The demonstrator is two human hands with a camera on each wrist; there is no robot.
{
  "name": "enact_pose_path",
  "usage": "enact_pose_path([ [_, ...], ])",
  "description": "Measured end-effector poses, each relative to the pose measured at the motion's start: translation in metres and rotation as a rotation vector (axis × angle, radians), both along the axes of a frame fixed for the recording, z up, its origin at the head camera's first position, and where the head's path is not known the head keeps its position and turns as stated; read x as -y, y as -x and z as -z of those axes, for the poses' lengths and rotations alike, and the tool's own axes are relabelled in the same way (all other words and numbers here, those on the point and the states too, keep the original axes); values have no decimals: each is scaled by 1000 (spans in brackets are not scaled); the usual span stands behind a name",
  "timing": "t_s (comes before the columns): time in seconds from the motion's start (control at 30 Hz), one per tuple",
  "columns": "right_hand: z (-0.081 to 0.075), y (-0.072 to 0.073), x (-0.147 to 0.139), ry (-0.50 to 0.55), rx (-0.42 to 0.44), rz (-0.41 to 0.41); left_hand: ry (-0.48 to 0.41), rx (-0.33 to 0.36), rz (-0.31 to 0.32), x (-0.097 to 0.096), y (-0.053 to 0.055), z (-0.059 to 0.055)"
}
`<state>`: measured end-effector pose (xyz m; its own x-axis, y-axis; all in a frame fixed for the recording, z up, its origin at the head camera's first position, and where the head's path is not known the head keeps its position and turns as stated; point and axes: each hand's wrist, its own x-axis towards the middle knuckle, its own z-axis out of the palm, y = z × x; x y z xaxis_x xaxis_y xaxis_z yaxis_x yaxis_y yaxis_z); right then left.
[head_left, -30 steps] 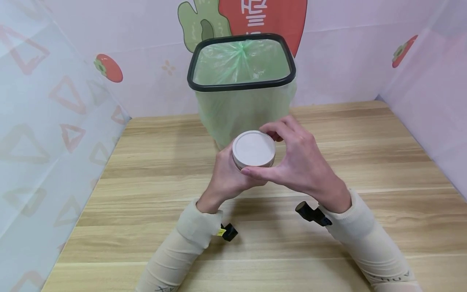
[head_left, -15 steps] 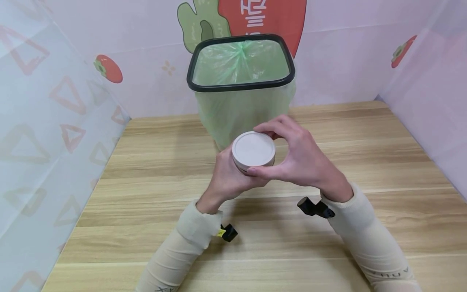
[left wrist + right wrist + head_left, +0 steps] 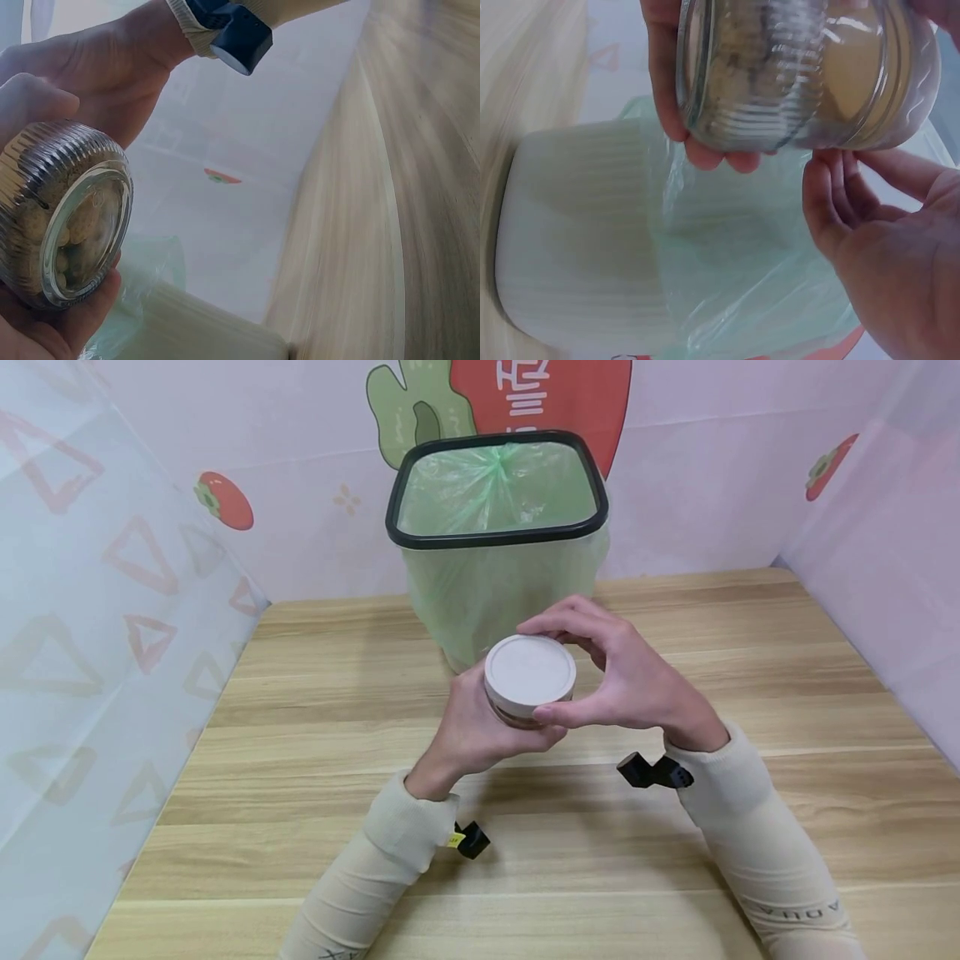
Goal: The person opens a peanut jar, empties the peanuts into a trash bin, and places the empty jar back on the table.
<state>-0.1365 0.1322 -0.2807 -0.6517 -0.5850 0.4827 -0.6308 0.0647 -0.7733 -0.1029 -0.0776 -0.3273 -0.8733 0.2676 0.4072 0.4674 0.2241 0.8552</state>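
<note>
Head view, centre: ribbed clear-glass jar [image 3: 769, 82] of tan lumps [image 3: 84, 219], held above pale wooden table [image 3: 300, 793]. Left hand [image 3: 476, 722] curled round jar; right hand [image 3: 633, 677] pinching edge of round white lid [image 3: 530, 670]. Lid appears seated, not lifted off. Upper centre: black-rimmed pale bin [image 3: 498, 538].

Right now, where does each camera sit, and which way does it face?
Head: on the person's head, facing forward and down at the white lid; left hand, right hand and sleeves show.
Left wrist: on that wrist, facing the glass underside of the jar; both hands and part of the right sleeve show.
Right wrist: on that wrist, facing the jar's side and the bin; the right hand and left hand's fingers show.
Shared: both wrist views show jar, bin and table.
</note>
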Motion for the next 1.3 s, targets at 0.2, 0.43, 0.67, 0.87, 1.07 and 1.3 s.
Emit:
enact_pose_path([
  [0.2,2,5,-3,-13,20,-57,-14,20,19,-1,-1,0],
  [0.43,3,5,-4,-29,13,-71,-9,9,19,-2,0,1],
  [0.67,2,4,-6,1,19,-68,-10,12,33,-3,-1,-1],
  [0.87,1,5,-10,56,10,-57,-26,42,48,-3,0,0],
  [1.07,0,10,-15,97,11,-16,-3,53,28,-1,-1,-1],
  [1.3,4,17,-15,100,1,25,-11,37,16,3,1,-3],
])
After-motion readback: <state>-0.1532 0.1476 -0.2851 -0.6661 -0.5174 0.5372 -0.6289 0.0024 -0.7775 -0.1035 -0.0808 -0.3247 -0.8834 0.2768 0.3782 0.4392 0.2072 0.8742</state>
